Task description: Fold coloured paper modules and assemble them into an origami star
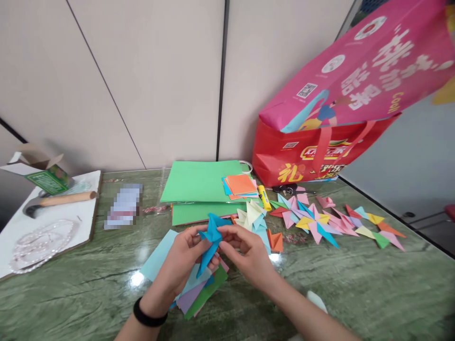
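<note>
Folding step: left hand [183,258] and right hand [245,251] fingers pinched shut on blue paper [211,241] above desk [355,284]. Next crease likely needs steady grip.

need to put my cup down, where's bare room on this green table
Bare table lies near left, between the white board and the hands. More lies near right, below the folded paper shapes. Crowded: middle, around the green sheets, and by the red bag.

A blue folded paper [212,237] above a green marbled table [355,284], near a green sheet [199,182] and pink bag [355,71].
</note>
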Demonstrator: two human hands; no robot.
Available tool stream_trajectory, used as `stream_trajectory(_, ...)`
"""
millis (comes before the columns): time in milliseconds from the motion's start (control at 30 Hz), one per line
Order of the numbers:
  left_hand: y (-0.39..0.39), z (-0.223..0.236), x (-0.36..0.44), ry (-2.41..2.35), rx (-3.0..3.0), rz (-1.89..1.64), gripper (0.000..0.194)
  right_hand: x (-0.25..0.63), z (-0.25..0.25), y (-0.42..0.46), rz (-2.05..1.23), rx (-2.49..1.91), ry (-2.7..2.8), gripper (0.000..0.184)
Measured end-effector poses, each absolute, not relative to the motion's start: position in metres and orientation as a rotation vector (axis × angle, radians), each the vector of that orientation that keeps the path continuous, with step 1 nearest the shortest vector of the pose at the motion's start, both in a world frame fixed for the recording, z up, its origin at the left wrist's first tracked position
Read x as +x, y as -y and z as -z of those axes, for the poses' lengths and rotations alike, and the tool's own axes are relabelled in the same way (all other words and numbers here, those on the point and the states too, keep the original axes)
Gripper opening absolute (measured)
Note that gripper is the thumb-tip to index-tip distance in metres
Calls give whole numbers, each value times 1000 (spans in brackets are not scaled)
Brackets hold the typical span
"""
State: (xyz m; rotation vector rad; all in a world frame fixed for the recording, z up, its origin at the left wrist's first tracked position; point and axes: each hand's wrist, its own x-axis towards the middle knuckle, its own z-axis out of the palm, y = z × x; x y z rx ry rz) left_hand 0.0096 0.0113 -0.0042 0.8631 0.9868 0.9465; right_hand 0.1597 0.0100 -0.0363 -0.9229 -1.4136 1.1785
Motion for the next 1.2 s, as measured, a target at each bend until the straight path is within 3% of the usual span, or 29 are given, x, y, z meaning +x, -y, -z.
stream_trajectory(200, -12, 8, 9, -1019, 894, -907, 29, 159, 35, -12, -1250, -909, 1268, 27)
stream_trajectory(333, -14, 10, 9, -1186, 1049, -968, 22, 158, 34, -12, -1313, -966, 1216, 17)
stream_trajectory(500, -14, 10, 14, -1302, 1114, -1202, 47, 158, 33, -9, -1200, -1012, 1280, 13)
stream_trajectory(733, -11, 10, 15, -1339, 1249, -1201, 10, 157, 32, -7, -1097, -1017, 1299, 11)
stream_trajectory(1200, -11, 12, 17, -1236, 1270, -1130, 15, 158, 27, -4, -1084, -1012, 1286, 15)
